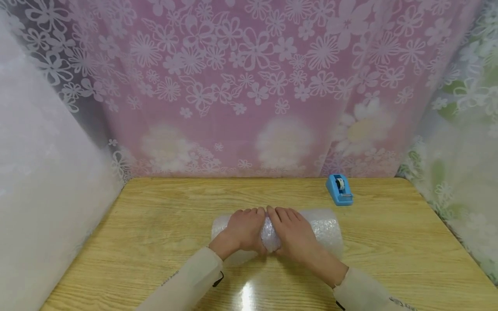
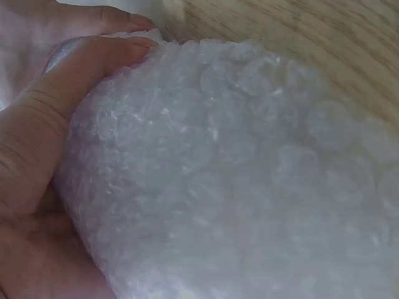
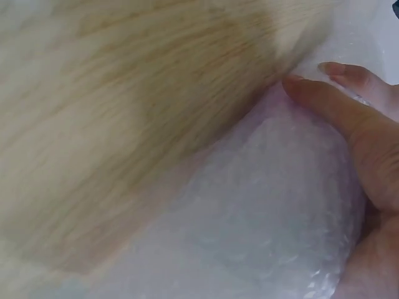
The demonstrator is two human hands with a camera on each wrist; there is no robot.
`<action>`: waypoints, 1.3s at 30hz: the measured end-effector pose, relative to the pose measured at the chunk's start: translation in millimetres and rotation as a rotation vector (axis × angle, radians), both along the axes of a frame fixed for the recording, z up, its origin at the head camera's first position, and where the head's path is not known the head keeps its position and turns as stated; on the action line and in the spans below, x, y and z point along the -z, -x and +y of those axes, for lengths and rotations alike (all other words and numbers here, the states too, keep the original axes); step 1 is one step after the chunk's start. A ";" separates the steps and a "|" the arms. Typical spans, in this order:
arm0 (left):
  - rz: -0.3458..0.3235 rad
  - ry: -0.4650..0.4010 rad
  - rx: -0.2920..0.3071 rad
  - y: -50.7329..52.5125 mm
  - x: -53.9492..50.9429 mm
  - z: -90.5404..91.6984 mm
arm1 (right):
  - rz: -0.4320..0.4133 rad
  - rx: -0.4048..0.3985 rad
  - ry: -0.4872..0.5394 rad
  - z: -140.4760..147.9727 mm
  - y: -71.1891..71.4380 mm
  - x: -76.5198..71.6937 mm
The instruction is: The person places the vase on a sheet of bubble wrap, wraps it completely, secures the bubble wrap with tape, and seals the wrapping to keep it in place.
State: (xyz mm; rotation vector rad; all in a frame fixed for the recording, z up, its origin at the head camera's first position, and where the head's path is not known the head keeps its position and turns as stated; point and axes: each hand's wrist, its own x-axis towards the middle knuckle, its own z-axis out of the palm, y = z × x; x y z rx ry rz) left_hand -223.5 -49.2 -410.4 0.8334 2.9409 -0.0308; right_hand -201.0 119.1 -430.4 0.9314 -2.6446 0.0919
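Head view. Left hand [image 1: 246, 230] and right hand [image 1: 293, 233] side by side on a bubble-wrap roll [image 1: 270, 235], which lies crosswise on the wooden table [image 1: 171, 207]. Both hands clamped on it: fingers bent over the far side, thumbs at the near side. A narrow strip of wrap, faintly violet, shows between the two sets of fingers; the ends of the roll project outward past each hand, the longer visible stretch to the right of the right fingers. Tape dispenser [image 1: 339, 190], blue, carrying a small roll of tape: beyond the right fingers and off to their right, well apart from them. Flowered curtain [image 1: 233, 108] past the table's far edge, beyond all fingertips. Pale sleeves [image 1: 190, 280] behind both wrists.

Left wrist view. Left thumb laid along the wrap, tip pressing its edge; the other hand's thumb just beside that tip. Bubbled surface spreads from the thumb across most of the view; wood grain past the thumb tip. Remaining left fingers partly hidden here.

Right wrist view. Right thumb bent onto the wrap, tip at its edge, violet tint just below it. A second thumb near, on the farther part of the wrap. Bare wood beyond the right thumb tip. Cannot tell what, if anything, the wrap encloses.
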 end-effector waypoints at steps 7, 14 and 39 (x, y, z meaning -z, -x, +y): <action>0.009 -0.017 0.012 2.2 1.1 -2.2 | 0.077 -0.035 0.005 1.5 6.5 2.1; -0.182 -0.055 0.074 2.6 -3.3 -0.4 | -0.159 -0.025 -0.002 9.7 3.2 -5.4; -0.002 0.071 0.072 -26.1 -26.5 5.9 | -0.673 0.023 -0.160 -4.7 19.7 -44.8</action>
